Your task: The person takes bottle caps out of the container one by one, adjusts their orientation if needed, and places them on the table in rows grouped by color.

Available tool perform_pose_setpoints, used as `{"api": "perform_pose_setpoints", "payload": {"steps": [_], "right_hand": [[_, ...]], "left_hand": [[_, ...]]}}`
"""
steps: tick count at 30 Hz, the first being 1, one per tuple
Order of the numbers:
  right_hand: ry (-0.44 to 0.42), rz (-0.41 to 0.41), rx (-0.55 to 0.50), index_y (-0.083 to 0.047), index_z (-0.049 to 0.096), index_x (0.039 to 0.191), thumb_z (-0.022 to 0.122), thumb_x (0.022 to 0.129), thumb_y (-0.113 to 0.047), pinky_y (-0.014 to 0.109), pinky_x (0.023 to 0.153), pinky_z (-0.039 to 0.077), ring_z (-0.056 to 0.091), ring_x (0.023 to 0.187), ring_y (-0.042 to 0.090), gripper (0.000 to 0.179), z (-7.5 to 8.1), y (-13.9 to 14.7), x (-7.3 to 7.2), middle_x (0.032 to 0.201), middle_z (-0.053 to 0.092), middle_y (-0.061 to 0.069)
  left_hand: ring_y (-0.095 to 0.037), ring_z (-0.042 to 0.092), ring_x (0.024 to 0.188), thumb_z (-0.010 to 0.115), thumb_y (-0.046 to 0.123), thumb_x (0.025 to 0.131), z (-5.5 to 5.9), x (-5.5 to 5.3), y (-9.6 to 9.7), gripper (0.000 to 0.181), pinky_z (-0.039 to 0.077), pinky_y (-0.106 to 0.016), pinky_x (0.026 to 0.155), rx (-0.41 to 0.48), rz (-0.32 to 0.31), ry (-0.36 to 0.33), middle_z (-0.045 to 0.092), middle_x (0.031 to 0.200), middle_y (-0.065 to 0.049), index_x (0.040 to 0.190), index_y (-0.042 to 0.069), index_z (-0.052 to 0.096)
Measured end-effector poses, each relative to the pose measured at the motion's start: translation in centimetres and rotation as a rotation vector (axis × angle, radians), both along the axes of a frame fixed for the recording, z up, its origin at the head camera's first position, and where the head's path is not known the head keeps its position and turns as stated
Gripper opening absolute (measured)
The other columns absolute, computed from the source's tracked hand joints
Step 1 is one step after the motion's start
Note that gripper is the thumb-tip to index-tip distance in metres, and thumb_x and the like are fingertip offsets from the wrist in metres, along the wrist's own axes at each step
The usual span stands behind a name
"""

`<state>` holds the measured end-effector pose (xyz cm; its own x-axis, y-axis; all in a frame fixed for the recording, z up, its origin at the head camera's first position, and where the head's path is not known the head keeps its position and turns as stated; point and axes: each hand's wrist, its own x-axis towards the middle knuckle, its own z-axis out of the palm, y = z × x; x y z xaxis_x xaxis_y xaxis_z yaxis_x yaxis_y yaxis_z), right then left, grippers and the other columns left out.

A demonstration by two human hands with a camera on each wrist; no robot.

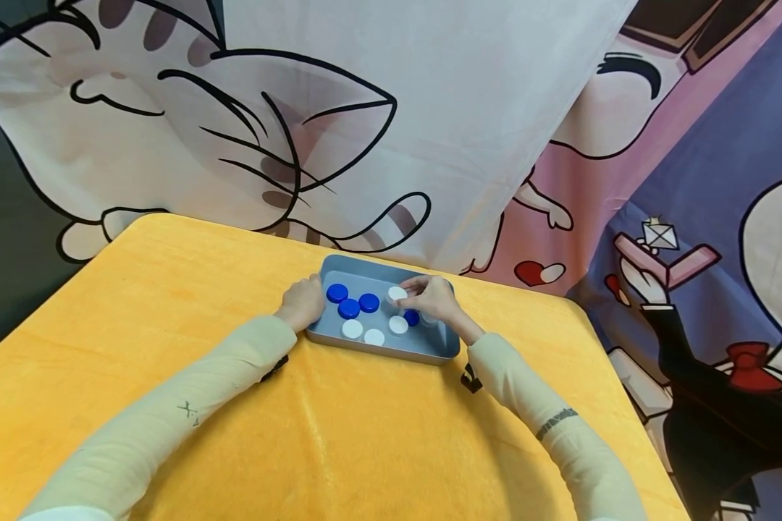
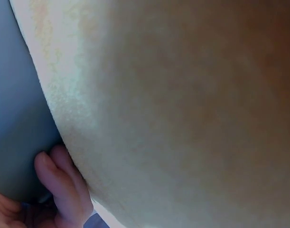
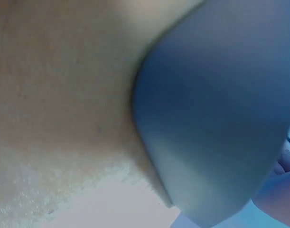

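A shallow grey-blue tray (image 1: pixel 381 349) lies on the yellow table, with several blue and white round caps inside. My left hand (image 1: pixel 303 302) grips its left rim; the left wrist view shows the fingers (image 2: pixel 59 185) bent against the tray's outer wall (image 2: pixel 21 104). Over the tray's right half, my right hand (image 1: pixel 434 298) pinches a white cap (image 1: pixel 397 294) between thumb and fingers. Beneath that hand are a partly covered blue cap (image 1: pixel 411 317) and a pale cap (image 1: pixel 429 319). Blue caps (image 1: pixel 348 309) cluster at the left; white caps (image 1: pixel 374 337) lie along the near side.
A yellow cloth (image 1: pixel 313 434) covers the table. Behind it hangs a cartoon-printed curtain (image 1: pixel 469 137), close to the table's far edge. The tray's outer wall (image 3: pixel 211 109) fills much of the right wrist view.
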<state>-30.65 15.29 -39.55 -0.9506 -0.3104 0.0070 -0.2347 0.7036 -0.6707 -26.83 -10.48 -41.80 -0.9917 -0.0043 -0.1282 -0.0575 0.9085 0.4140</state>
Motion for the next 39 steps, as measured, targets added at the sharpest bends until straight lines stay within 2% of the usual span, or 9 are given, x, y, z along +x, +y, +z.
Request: {"api": "perform_pose_setpoints", "payload": {"steps": [7,15,25,31,39], "right_hand": [[0.004,0.022,-0.043,-0.006,0.073,0.101,0.084,0.071,-0.026,0.020,0.065,0.049,0.060,0.074,0.014,0.038,0.5,-0.5,1.1,0.088,0.072,0.008],[0.010,0.011,-0.059,-0.006,0.073,0.101,0.084,0.071,-0.028,0.021,0.067,0.050,0.062,0.077,0.014,0.039,1.2,-1.1,2.0,0.090,0.072,0.008],[-0.005,0.039,-0.101,-0.007,0.073,0.099,0.084,0.070,-0.025,0.021,0.066,0.051,0.062,0.076,0.014,0.036,2.3,-1.7,3.6,0.090,0.072,0.010],[-0.013,0.059,-0.111,-0.009,0.073,0.096,0.085,0.069,-0.022,0.022,0.063,0.051,0.061,0.073,0.014,0.033,2.5,-2.6,4.9,0.084,0.072,0.005],[-0.043,0.075,-0.135,-0.011,0.074,0.095,0.086,0.067,-0.024,0.023,0.064,0.052,0.063,0.072,0.013,0.033,2.3,-3.6,6.5,0.082,0.071,0.002]], "left_hand": [[-0.036,0.066,0.094,0.041,0.009,0.099,0.0,-0.1,0.0,0.031,0.056,-0.048,0.080,0.001,-0.004,-0.004,0.063,0.106,-0.028,0.121,-0.011,0.048],[-0.038,0.065,0.098,0.039,0.009,0.099,0.2,-0.1,0.0,0.034,0.055,-0.049,0.082,0.004,-0.009,-0.015,0.062,0.110,-0.029,0.125,-0.012,0.046],[-0.038,0.065,0.099,0.040,0.008,0.099,0.2,0.0,0.0,0.033,0.055,-0.049,0.082,0.010,-0.010,-0.016,0.062,0.110,-0.029,0.124,-0.012,0.046],[-0.039,0.064,0.099,0.040,0.008,0.098,0.2,0.0,-0.1,0.033,0.054,-0.050,0.083,0.006,-0.008,-0.018,0.062,0.110,-0.030,0.124,-0.012,0.046],[-0.039,0.065,0.096,0.044,0.006,0.096,0.2,0.0,-0.3,0.031,0.055,-0.049,0.079,0.010,-0.019,0.014,0.063,0.107,-0.030,0.120,-0.011,0.049]]}}
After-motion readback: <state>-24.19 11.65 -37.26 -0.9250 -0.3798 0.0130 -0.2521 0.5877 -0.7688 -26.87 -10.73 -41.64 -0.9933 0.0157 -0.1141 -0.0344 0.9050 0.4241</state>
